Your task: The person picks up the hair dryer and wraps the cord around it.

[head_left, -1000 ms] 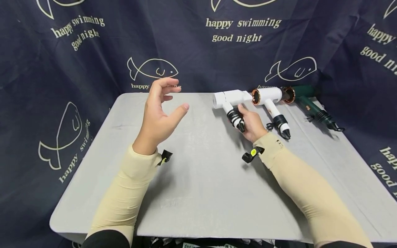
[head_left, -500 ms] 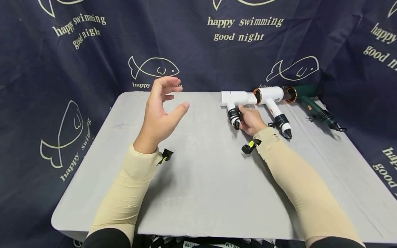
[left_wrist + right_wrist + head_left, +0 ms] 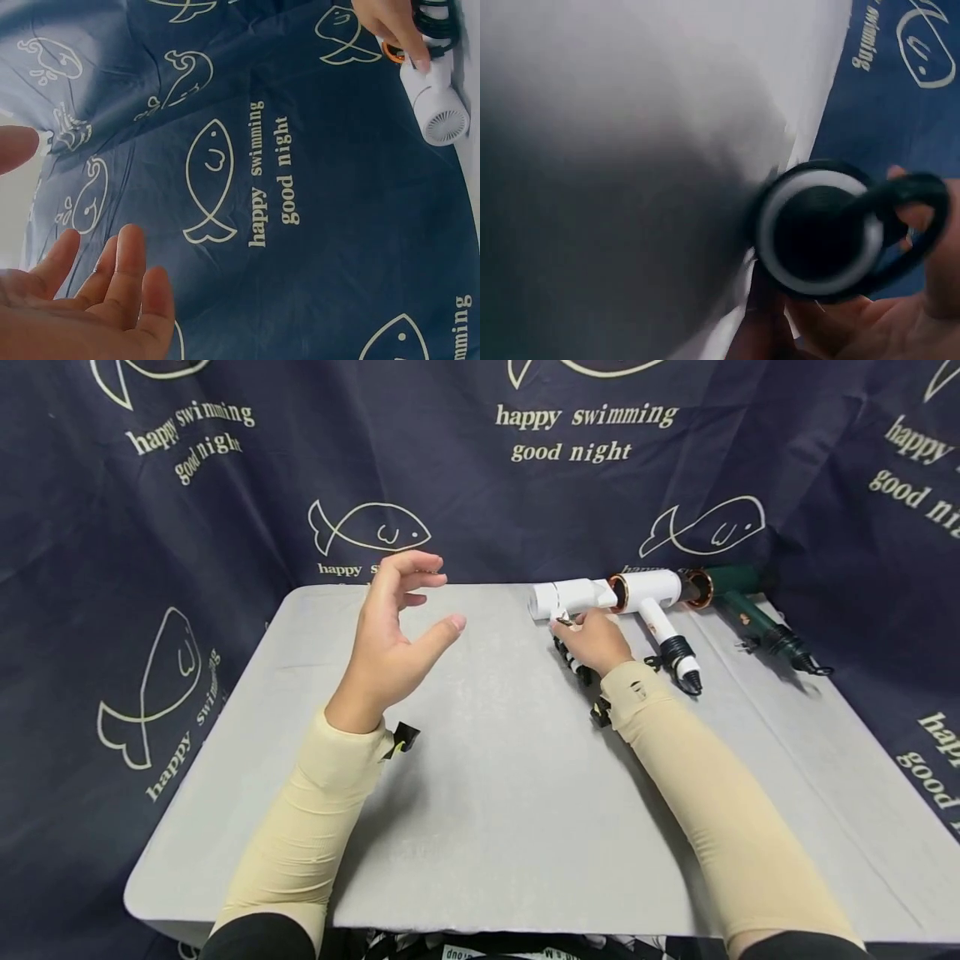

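Note:
My right hand (image 3: 600, 643) grips the handle of an all-white hair dryer (image 3: 572, 596) near the back of the table. Black cord is wound round that handle, which the hand partly covers. In the left wrist view, fingers lie at the neck of this hair dryer (image 3: 439, 112), below its round vented end. The right wrist view looks at the handle's end and a blurred cord loop (image 3: 930, 217). My left hand (image 3: 390, 643) hovers over the table's left half, fingers loosely bent, thumb apart, holding nothing.
A white hair dryer with copper trim (image 3: 652, 591) lies right of the held one, its cord wound round its handle. Beyond it lies a dark green hair dryer (image 3: 738, 581). The grey-white table (image 3: 480, 827) meets a navy printed curtain (image 3: 465, 468) behind.
The held hair dryer has shifted slightly right and lies nearly in line with the others. My right hand has moved from beside its handle up over it. The left hand has barely moved.

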A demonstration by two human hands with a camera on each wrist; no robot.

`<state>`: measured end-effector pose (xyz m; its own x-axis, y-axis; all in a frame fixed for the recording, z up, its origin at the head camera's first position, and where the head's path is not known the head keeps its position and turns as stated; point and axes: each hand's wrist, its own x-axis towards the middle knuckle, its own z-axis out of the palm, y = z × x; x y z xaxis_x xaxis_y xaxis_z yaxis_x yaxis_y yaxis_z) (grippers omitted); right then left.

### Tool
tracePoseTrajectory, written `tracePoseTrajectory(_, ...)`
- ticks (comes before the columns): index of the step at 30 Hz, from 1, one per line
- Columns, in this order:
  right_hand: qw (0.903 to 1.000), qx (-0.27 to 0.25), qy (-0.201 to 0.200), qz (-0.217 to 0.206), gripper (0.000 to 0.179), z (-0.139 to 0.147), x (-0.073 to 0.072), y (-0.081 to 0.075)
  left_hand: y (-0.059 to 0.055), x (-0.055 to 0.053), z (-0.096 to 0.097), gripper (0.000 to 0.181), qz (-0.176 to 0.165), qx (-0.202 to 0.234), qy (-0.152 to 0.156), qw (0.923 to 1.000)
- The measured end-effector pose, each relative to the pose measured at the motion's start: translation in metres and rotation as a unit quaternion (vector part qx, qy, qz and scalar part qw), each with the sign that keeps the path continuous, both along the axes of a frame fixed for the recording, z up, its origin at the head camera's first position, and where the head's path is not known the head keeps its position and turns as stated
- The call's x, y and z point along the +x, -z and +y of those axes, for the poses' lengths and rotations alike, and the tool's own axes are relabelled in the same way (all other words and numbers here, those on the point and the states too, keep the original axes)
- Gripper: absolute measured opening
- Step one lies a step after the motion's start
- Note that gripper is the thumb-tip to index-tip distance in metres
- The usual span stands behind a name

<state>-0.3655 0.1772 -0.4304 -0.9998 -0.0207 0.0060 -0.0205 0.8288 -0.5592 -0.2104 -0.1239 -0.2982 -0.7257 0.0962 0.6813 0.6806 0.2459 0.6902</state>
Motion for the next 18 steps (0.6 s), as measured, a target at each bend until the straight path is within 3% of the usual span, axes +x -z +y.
tracePoseTrajectory(4,0.9978,0.057,-0.024,0.024,0.073,-0.003,0.005,-0.001,-0.004,0.006,0.003,0.053,-0.009,-0.013,-0.004,0.9999)
tracePoseTrajectory(9,0.9947,0.082,-0.052,0.032,0.073,-0.002,0.013,-0.009,-0.011,0.015,0.006,0.045,-0.007,-0.028,-0.007,0.9995)
tracePoseTrajectory(15,0.9921,0.075,-0.095,0.035,0.064,0.000,0.019,-0.017,0.001,0.003,0.001,0.041,-0.006,-0.053,-0.011,0.9985)
tracePoseTrajectory(18,0.9909,0.075,-0.106,0.037,0.063,0.001,0.024,-0.027,0.007,-0.007,-0.002,0.041,-0.013,-0.089,-0.011,0.9959)
